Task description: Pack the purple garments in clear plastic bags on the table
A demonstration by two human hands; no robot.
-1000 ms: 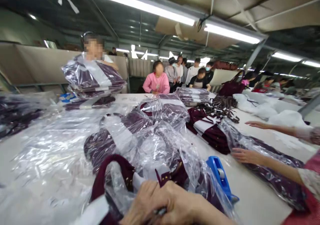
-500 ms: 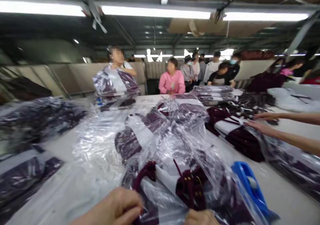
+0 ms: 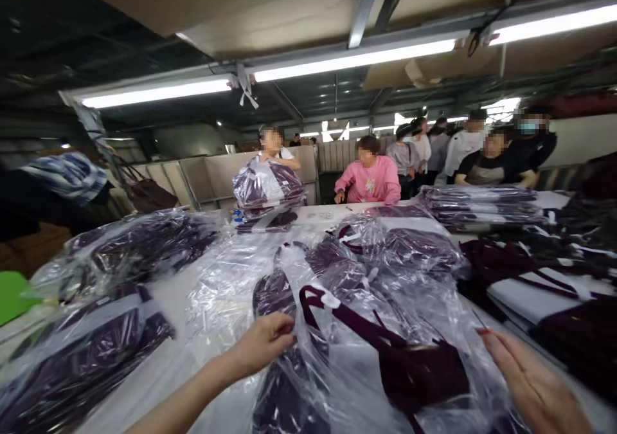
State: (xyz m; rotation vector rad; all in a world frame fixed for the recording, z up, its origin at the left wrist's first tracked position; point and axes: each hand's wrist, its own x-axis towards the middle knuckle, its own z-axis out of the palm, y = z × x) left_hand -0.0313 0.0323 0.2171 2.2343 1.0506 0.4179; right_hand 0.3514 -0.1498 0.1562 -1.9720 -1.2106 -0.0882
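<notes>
At the near edge of the table (image 3: 173,363) I see a clear plastic bag (image 3: 385,357) with a dark maroon garment (image 3: 414,373) inside, lying between my two hands. My left hand (image 3: 263,343) sits at the bag's left side, fingers curled together and pinched on the plastic film there. My right hand (image 3: 530,382) is at the bag's right side, fingers stretched out and flat, spread rather than clenched, resting against the film without closing on it. Toward the left edge of the table lie more bagged garments (image 3: 96,344), dark purple with white bands, and another heap (image 3: 144,244) beyond them. Across the middle, loose crumpled bags (image 3: 226,286) and further bagged pieces (image 3: 400,241) cover the top. Toward the right edge, unbagged maroon and white garments (image 3: 544,292) lie folded, with a flat stack of bagged ones (image 3: 482,202) behind. At the far edge a person holds a bagged stack (image 3: 267,186), and a person in a pink top (image 3: 369,180) sits beside; others stand farther right. Long tube lights (image 3: 357,58) run under the roof.
</notes>
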